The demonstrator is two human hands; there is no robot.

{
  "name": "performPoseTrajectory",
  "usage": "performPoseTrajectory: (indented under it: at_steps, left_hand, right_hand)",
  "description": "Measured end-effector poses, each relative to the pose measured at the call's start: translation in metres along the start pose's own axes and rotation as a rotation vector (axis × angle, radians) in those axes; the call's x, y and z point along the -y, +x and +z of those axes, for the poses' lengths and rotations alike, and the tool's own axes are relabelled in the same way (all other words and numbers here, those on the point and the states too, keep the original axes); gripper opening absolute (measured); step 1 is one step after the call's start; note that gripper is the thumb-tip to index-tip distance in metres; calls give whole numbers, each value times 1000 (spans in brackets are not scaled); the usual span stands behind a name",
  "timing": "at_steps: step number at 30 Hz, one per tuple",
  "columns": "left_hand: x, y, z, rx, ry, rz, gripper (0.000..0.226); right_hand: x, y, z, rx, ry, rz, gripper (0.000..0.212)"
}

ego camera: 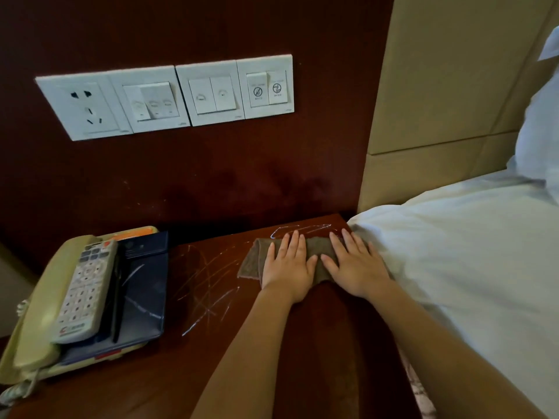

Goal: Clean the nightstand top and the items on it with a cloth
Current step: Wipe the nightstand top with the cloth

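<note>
1. Nightstand top [169, 376]: dark reddish-brown wood, glossy, crossed by pale whitish scratch lines, thickest mid-surface and near the back edge.
2. Cloth [252, 261]: dull grey-brown, plain.
3. Telephone [39, 313]: pale yellowish cream, handset and base alike; orange strip [136, 232] at its far end.
4. Remote control [83, 291]: white body, rows of pale buttons, a few grey-blue ones and a red-orange one near the top, red mark at the bottom.
5. Folder [145, 294]: dark navy, pale streaks across it.
6. Switch panel [169, 95]: white plates, black socket holes, small grey symbols.
7. Wall panel [211, 176]: deep maroon.
8. Headboard [438, 86]: beige-tan.
9. Duvet [469, 252], pillow [538, 131]: white, faintly bluish.
</note>
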State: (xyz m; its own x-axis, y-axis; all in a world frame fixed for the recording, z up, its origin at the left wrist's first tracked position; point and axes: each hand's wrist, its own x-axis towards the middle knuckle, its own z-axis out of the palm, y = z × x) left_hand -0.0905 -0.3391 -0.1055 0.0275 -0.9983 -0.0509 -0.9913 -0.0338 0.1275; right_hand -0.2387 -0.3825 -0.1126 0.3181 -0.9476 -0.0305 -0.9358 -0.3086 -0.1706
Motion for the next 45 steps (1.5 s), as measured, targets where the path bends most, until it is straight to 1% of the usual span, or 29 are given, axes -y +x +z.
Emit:
performPoseTrajectory:
  at_steps: [8, 15, 18, 21, 25, 28, 31, 33, 34, 35, 38, 41, 45]
  left_hand:
    - [7, 51, -5, 21, -20, -1, 59]
    - [2, 50, -8, 26, -20, -87, 60]
    - [0, 35, -9, 61, -23, -146, 62]
    - [-4, 11, -9, 86, -17, -167, 63]
    - [-14, -33, -4, 81, 4, -173, 63]
    - [-24, -69, -1, 100, 47, -220, 63]
    - [-37, -104, -2, 103, 97, -272, 66]
    - [-44, -123, -3, 114, 78, -271, 66]
    - [-46, -131, -3, 131, 45, -269, 66]
    - [-48, -137, -3, 151, 12, -268, 66]
    - [-47, -145, -3, 199, -35, -251, 66]
    - [-42, -135, -6, 203, -26, -197, 63]
    - [-38, -98, -8, 199, 0, -101, 57]
  right_hand:
    - [6, 56, -1, 32, 5, 13, 64]
    - [9, 54, -1, 13, 4, 29, 65]
    - [7, 37, 1, 18, -2, 20, 68]
    - [4, 12, 4, 22, -5, 10, 69]
    - [5, -32, 5, 25, -21, -9, 69]
    - [11, -72, 5, 31, -43, -15, 69]
    - [19, -114, 5, -17, -109, 26, 70]
    - [28, -135, 2, -57, -149, 70, 65]
    - [33, -142, 0, -50, -149, 74, 61]
    - [36, -146, 0, -23, -126, 72, 58]
    - [39, -147, 3, 109, -32, 93, 59]
    - [32, -134, 7, 150, -32, 84, 59]
    - [25, -96, 2, 179, -56, 33, 56]
